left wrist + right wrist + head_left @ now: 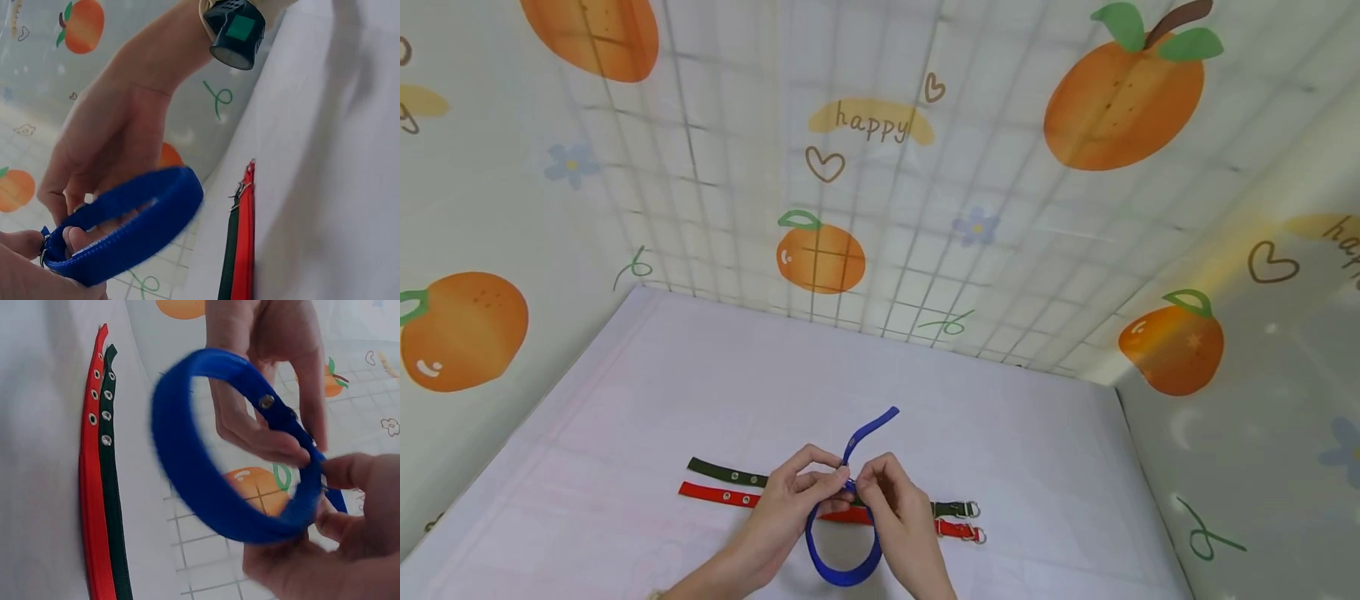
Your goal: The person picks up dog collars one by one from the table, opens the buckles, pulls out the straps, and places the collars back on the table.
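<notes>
A blue collar [842, 577], bent into a loop, is held up over the white surface by both hands. My left hand [786, 504] pinches it near the buckle [850, 485]. From the other side, my right hand [904, 515] pinches the strap at the same spot with thumb and fingers. The free tail [871, 425] of the strap sticks up and right beyond the fingertips. A metal eyelet [267, 401] shows on the inside of the loop in the right wrist view. Fingers partly hide the buckle.
Below the hands, a dark green collar [718, 472] and a red collar [707, 493] lie flat side by side, eyelets to the left, buckles to the right. A wall covering [737, 250] printed with oranges and a grid encloses the white table [1030, 450] at the back and sides.
</notes>
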Demonstrator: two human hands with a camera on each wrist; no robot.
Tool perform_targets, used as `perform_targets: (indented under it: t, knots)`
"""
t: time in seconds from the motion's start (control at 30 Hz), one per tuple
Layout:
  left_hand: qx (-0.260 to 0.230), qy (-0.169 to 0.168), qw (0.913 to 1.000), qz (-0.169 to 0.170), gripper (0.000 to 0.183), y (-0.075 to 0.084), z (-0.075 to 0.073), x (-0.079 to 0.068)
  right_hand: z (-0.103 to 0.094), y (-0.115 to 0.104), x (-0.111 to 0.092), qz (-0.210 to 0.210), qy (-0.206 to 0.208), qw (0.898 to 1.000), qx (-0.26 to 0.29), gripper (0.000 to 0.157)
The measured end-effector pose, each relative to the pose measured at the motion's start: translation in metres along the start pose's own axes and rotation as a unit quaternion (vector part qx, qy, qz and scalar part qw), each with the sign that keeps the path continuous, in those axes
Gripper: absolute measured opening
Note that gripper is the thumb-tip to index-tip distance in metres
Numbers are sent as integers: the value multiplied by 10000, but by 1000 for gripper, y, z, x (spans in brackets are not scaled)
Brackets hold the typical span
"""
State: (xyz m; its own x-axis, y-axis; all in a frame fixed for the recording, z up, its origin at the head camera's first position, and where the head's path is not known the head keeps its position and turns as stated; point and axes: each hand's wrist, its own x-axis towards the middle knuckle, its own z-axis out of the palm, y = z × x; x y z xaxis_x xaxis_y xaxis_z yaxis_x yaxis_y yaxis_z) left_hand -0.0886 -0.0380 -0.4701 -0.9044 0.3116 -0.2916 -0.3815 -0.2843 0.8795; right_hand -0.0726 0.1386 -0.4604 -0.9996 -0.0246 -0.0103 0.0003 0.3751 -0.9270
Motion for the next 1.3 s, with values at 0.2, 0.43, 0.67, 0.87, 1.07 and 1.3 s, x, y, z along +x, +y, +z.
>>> perform_targets:
  t: [0.2, 0.43, 0.67, 0.87, 1.07, 1.3]
  knots:
    - [-73, -86, 9999, -71, 32, -2, 2, -1, 2, 0, 0, 109, -263, 9996, -17, 11]
    - [10, -168, 9999, -39, 30, -3, 2, -1, 2, -4, 1, 778, -601, 9889, 1114, 11]
    - [443, -430, 9981, 85, 35, -1, 0, -4, 2, -4, 1, 836, -439, 9833, 1555, 22]
    - [1005, -579, 9932, 53, 46, -2, -6, -5, 2, -2, 0, 768, -468, 9812, 1707, 26]
    - [1652, -990, 9811, 173, 55, 0, -14, -8, 0, -3, 1, 791, -278, 9804, 1785, 20]
    - [2061, -1478, 9657, 552, 37, 0, -21, -9, -1, -1, 3, 831, -212, 9784, 1882, 19]
